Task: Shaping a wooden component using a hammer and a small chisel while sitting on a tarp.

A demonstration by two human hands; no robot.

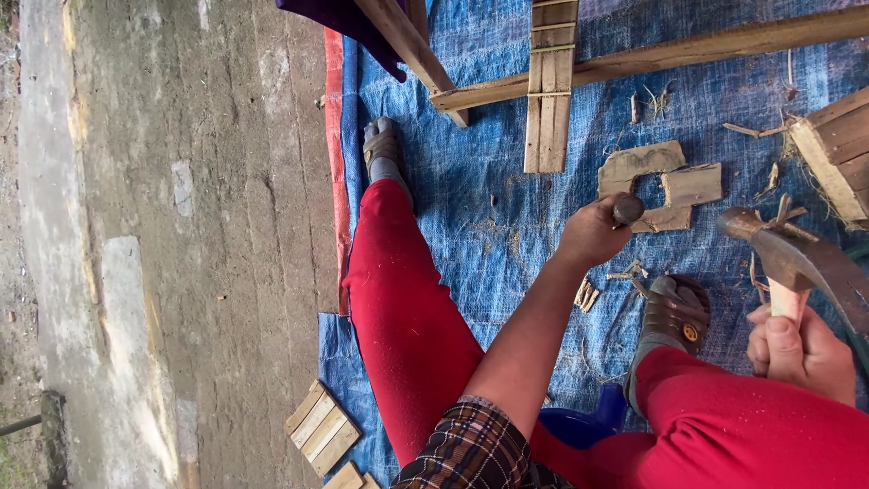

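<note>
My left hand [590, 234] is closed around a short dark round piece [626, 210], held just above flat, notched wood pieces [665, 184] lying on the blue tarp [489, 217]. To the right, my right hand [798, 351] grips the pale wooden handle of a chopping blade [801, 261]. The blade's rusty brown head is raised over the tarp and points to the upper left. Both my legs are in red trousers. My sandalled feet [672, 312] rest on the tarp.
Long wooden beams [652, 56] and a slatted strip [549, 91] lie across the top. A slatted block [837, 149] sits at the right edge, small slat panels [322, 427] at the lower left. Wood shavings litter the tarp. Bare concrete [181, 244] spreads to the left, and a blue stool [584, 424] is under me.
</note>
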